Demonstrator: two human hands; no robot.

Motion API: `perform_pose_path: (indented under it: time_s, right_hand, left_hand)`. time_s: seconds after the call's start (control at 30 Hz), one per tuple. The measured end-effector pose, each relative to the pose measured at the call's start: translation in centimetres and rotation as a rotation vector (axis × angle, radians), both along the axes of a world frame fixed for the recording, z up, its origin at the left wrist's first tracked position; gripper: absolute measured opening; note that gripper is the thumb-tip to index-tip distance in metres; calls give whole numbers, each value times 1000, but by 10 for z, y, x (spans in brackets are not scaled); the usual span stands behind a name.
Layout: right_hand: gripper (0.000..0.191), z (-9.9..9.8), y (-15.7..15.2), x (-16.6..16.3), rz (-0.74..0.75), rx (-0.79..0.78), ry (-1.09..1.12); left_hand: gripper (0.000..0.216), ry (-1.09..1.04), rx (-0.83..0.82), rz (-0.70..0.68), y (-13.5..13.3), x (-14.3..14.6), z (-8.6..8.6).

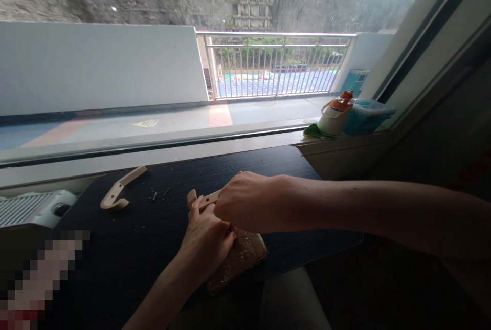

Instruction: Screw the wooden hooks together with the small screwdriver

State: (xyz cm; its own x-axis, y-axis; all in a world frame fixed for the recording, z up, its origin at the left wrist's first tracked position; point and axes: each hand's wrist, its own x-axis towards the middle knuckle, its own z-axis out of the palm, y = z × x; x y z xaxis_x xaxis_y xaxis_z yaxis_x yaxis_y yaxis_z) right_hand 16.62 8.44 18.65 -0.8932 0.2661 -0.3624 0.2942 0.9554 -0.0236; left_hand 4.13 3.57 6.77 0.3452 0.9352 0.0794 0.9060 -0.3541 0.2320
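A pale curved wooden piece [207,200] with a dark hole lies under my two hands. My left hand [207,235] is closed on it, a finger resting by its curled end and the thumb tucked toward my right hand. Above it, my right hand [247,199] makes a fist over the other end of the piece; whatever its fingers hold is hidden. A brown, shiny-surfaced block [245,256] sits below both hands near the table edge. To the left lies a second hook-shaped wooden piece [114,194] with holes, beside a few small screws [155,196].
The dark table [153,248] has rounded corners and stands against a window sill [161,158]. A white and orange bottle [335,115] and a teal container [366,115] stand on the sill at the right. A white ridged appliance [38,208] is at the left.
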Motion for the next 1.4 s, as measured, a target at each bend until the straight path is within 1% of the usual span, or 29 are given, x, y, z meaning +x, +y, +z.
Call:
perform_pose_path:
  time_s: [0.13, 0.23, 0.33, 0.43, 0.5, 0.57, 0.7, 0.9, 1.03, 1.17, 1.27, 1.4]
  right_hand:
    - [13, -10, 4, -3, -4, 5, 23]
    - [13, -14, 5, -4, -67, 22, 2]
    - [14, -11, 5, -1, -81, 26, 31]
    - [19, -1, 4, 2, -34, 7, 50]
    - [15, 6, 2, 2, 13, -6, 39]
    - [15, 8, 0, 2, 60, -14, 46]
    - [17, 3, -3, -2, 42, 10, 52]
    - [17, -7, 0, -3, -49, 28, 42]
    - [17, -7, -2, 0, -52, 34, 21]
    - [18, -6, -3, 2, -49, 33, 27]
    - [13, -5, -1, 2, -75, 8, 43]
    - [12, 2, -1, 2, -39, -32, 39]
  left_hand:
    - [16, -17, -8, -3, 1, 0, 1]
    - [19, -31, -12, -10, 0, 1, 3]
    - [20, -29, -11, -18, 0, 1, 3]
    - [19, -9, 3, 1, 0, 1, 3]
    - [18, 4, -3, 25, 0, 0, 3]
    - [17, -1, -6, 27, -1, 0, 3]
    - [27, -53, -3, 14, -1, 0, 5]
    - [20, -55, -14, -5, 0, -1, 6]
    - [19, -8, -14, -13, 0, -1, 5]
    - [17, -10, -24, -8, 1, 0, 6]
    - [19, -14, -26, -17, 2, -1, 5]
    - [18, -5, -19, -19, 2, -2, 3]
